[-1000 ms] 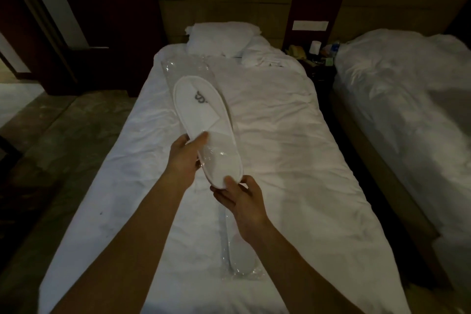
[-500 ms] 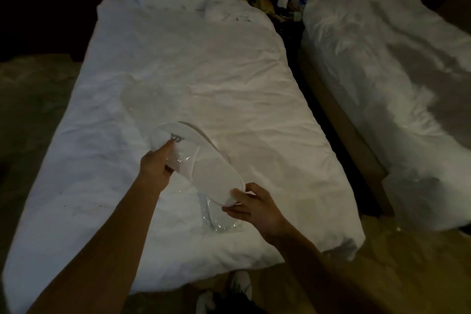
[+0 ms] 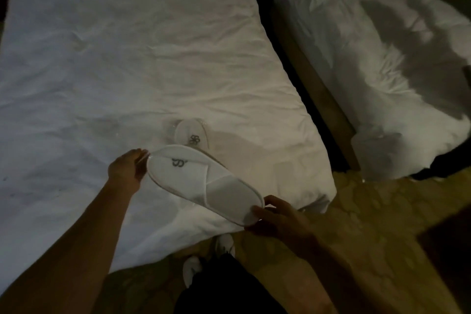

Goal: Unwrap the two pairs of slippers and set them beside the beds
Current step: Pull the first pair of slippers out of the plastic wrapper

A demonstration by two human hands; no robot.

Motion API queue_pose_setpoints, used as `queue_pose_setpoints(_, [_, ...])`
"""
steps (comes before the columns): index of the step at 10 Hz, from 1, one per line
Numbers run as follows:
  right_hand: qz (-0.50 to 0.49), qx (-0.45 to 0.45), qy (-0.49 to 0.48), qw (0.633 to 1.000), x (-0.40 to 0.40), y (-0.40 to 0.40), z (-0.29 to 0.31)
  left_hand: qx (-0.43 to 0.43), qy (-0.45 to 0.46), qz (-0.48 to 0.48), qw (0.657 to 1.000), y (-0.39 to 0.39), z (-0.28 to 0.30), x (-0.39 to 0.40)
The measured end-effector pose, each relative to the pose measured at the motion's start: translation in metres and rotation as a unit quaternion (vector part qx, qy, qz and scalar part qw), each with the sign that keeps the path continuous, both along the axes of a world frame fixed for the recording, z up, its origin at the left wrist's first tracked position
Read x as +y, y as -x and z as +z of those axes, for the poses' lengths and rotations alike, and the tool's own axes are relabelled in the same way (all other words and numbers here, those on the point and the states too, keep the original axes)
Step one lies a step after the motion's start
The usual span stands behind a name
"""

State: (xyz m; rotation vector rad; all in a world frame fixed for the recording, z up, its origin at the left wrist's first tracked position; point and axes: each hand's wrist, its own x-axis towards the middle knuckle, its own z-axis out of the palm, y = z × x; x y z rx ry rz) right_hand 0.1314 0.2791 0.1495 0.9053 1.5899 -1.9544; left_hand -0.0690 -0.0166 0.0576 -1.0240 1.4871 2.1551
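I have the held slipper (image 3: pixel 204 183) above the foot end of the near bed (image 3: pixel 127 58), my left hand (image 3: pixel 126 170) pinching its logo end and my right hand (image 3: pixel 277 219) closed in a grip on the heel end. I cannot tell whether clear film is still on it. The second slipper (image 3: pixel 191 135) lies on the near bed just beyond the held one, apparently inside clear wrap. To do this step well, I judge I should keep the heel grip firm, draw any remaining film off the logo end with the left hand, and keep the sole level. Against the earlier frame, the view has tipped down toward the bed's foot: my shoes (image 3: pixel 224 242) and the floor (image 3: pixel 369 224) now show, and the second slipper's logo has come into view.
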Motion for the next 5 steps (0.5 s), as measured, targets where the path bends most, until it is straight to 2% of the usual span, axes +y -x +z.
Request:
queue_pose_setpoints(1, [-0.018, -0.004, 0.015, 1.000, 0.011, -0.012, 0.000, -0.002, 0.033, -0.002, 0.999, -0.004, -0.005, -0.008])
queue_pose_setpoints(2, [-0.082, 0.006, 0.041, 0.996, 0.022, -0.027, -0.002, 0.048, 0.050, -0.112, 0.991, -0.019, -0.006, -0.009])
queue_pose_setpoints(3, [-0.155, 0.010, 0.058, 0.986, 0.024, -0.037, -0.005, -0.012, 0.015, -0.082, 0.996, -0.025, -0.032, 0.000])
queue_pose_setpoints(4, [-0.191, 0.017, 0.071, 0.979, 0.019, -0.039, -0.006, -0.016, 0.076, -0.107, 0.991, -0.036, -0.056, 0.013])
queue_pose_setpoints(5, [-0.209, 0.016, 0.084, 0.974, 0.013, -0.038, -0.006, -0.032, 0.070, -0.109, 0.991, -0.046, -0.070, 0.018])
